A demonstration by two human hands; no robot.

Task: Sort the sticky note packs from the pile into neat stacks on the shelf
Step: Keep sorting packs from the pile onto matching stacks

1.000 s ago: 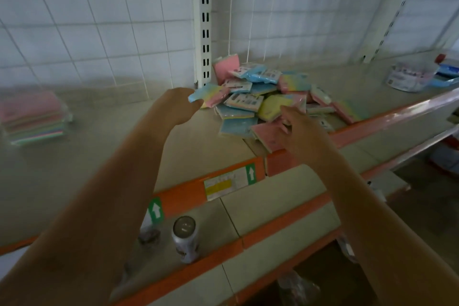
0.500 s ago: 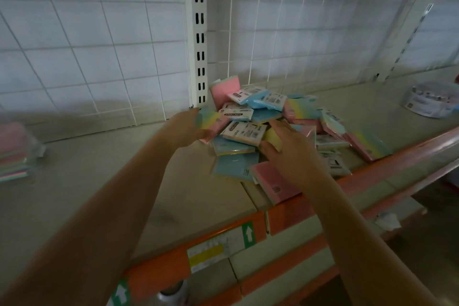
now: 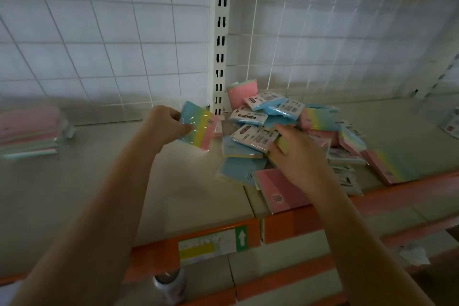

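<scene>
We've lifted the rainbow pack (image 3: 198,129) clear in our left hand (image 3: 165,124) (gripped, toward nine o'clock); our right hand (image 3: 300,154) now pinches a yellow pack (image 3: 282,144) in the pile (image 3: 285,131).

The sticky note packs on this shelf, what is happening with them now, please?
A person is sorting them by hand. The left hand holds one rainbow-striped pack lifted beside the pile, while the right hand reaches into the pile and grips a yellow pack. Most packs lie jumbled on the shelf. One neat stack stands at the far left.
</scene>
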